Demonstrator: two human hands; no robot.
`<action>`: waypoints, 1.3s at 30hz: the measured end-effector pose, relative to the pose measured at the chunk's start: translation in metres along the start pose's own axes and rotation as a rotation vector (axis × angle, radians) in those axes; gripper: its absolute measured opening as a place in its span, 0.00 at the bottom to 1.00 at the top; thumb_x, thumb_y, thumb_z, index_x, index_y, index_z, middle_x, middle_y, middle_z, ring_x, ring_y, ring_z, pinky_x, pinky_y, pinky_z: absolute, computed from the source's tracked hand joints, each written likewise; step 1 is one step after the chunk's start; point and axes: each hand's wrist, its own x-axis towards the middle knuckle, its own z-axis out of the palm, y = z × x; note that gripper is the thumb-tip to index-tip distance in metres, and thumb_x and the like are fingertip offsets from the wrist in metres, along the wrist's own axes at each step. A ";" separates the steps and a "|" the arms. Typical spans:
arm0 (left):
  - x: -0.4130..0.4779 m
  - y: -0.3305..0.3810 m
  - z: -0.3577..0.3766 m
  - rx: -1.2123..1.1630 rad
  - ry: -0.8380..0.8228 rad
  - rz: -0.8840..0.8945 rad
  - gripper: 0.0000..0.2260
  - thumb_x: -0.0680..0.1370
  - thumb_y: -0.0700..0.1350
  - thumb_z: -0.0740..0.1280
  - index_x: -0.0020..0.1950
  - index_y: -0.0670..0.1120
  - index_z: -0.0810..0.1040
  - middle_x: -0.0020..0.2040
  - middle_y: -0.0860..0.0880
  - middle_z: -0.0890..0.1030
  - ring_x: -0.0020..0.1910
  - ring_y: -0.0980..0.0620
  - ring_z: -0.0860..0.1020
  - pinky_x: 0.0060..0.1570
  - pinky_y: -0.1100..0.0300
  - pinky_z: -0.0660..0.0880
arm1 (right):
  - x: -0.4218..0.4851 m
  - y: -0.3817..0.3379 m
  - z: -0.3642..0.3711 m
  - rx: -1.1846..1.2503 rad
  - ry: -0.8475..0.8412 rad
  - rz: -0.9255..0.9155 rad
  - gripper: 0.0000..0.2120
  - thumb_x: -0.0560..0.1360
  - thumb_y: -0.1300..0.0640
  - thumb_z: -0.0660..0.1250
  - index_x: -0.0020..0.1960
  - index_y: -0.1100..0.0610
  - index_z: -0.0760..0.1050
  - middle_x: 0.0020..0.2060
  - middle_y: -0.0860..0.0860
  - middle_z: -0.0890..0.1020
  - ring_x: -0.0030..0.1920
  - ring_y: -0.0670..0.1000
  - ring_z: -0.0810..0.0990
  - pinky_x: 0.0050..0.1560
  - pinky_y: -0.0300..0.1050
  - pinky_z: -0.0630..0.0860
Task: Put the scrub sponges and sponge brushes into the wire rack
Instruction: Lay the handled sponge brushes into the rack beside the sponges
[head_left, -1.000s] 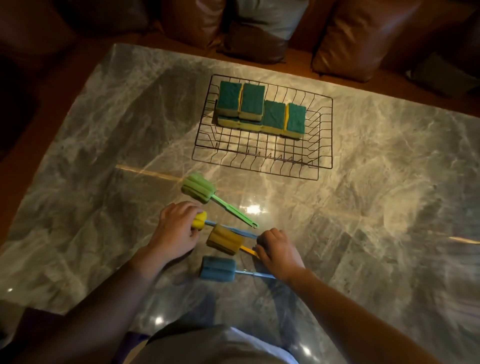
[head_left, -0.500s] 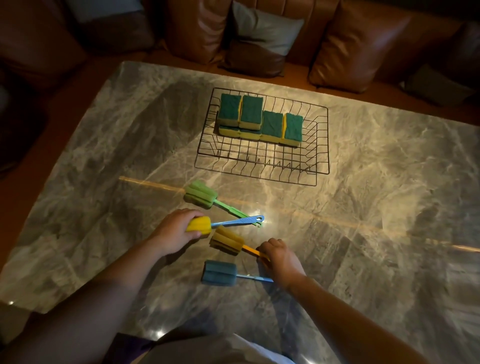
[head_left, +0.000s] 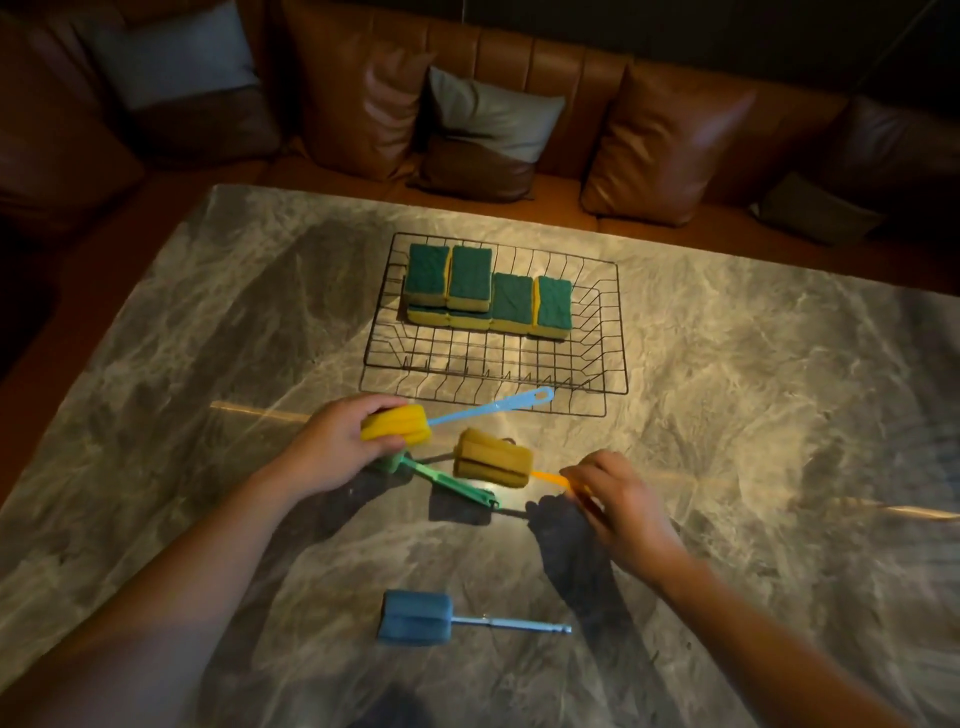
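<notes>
A black wire rack (head_left: 613, 332) stands on the marble table and holds several green-and-yellow scrub sponges (head_left: 511, 304) along its far side. My left hand (head_left: 337, 447) grips the yellow head of a sponge brush with a blue handle (head_left: 400, 423), lifted above the table just in front of the rack. My right hand (head_left: 618, 493) holds the orange handle of a brush with a mustard sponge head (head_left: 493, 460), also raised. A green-handled brush (head_left: 447, 480) lies under my left hand, its head mostly hidden. A blue sponge brush (head_left: 415, 618) lies nearer me.
The grey marble table (head_left: 753, 415) stretches wide on both sides of the rack. Behind it runs a brown leather sofa (head_left: 519, 67) with cushions (head_left: 488, 140).
Both hands have lifted their brushes off the table and carried them forward towards the rack. The blue brush and the green brush stayed lying where they were.
</notes>
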 end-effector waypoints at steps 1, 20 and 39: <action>0.011 0.008 -0.002 -0.005 0.008 0.010 0.23 0.75 0.48 0.76 0.69 0.58 0.77 0.64 0.55 0.78 0.60 0.54 0.75 0.55 0.55 0.72 | 0.008 0.006 -0.011 -0.022 0.040 0.002 0.11 0.80 0.50 0.65 0.59 0.53 0.80 0.49 0.48 0.78 0.49 0.49 0.76 0.46 0.47 0.78; 0.189 0.029 -0.002 0.386 -0.125 0.071 0.21 0.77 0.48 0.73 0.70 0.56 0.75 0.66 0.50 0.78 0.63 0.47 0.75 0.59 0.50 0.72 | 0.194 0.066 -0.054 -0.220 0.082 0.048 0.07 0.76 0.61 0.72 0.54 0.56 0.82 0.48 0.53 0.80 0.49 0.55 0.77 0.48 0.52 0.77; 0.146 -0.020 -0.009 0.574 0.224 0.206 0.17 0.74 0.49 0.75 0.62 0.48 0.82 0.66 0.48 0.79 0.71 0.47 0.71 0.74 0.41 0.59 | 0.251 0.058 0.033 -0.209 -0.133 0.039 0.15 0.76 0.58 0.72 0.63 0.53 0.78 0.54 0.51 0.78 0.55 0.55 0.76 0.53 0.53 0.77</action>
